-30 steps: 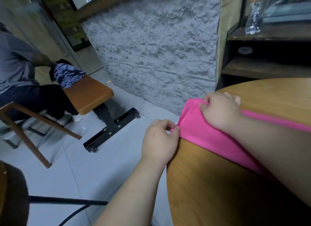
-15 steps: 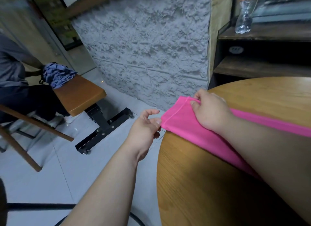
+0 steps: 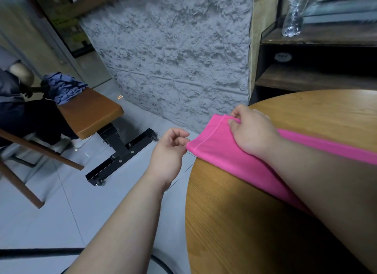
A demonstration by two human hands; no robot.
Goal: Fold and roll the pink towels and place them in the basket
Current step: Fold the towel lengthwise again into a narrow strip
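While the long, folded, bright pink towel (image 3: 220, 151) lies as a band across the round wooden desk (image 3: 244, 212) at the right of the frame, its left end pokes out past the rim, over the grey tiled floor (image 3: 51, 212), and that's where I'd worry. The right hand (image 3: 253, 133) rests on top of that end, thumb and curled fingers pinching the layers at the far corner. The left hand (image 3: 169, 149) hangs off the desk at centre frame, fingers loosely curled with the tips right at the near corner. I see contact at most, no real pinch.

So one corner is held and the other isn't. If the right hand lifts or pulls to start the next fold before the left hand has a grip, I reckon the near corner will sag off the rim, the layers will slide apart, and the hemmed edges won't line up. A skewed fold means a lopsided, coning roll later. The cloth looks thin and slick on smooth wood, so a tug could drag the whole band along the desk too. The right forearm lies over the middle of the band and hides it, so any bunching under there would go unnoticed. Worst case, the end slips down to the floor. No basket shows anywhere in view, so I can't judge the drop-off.
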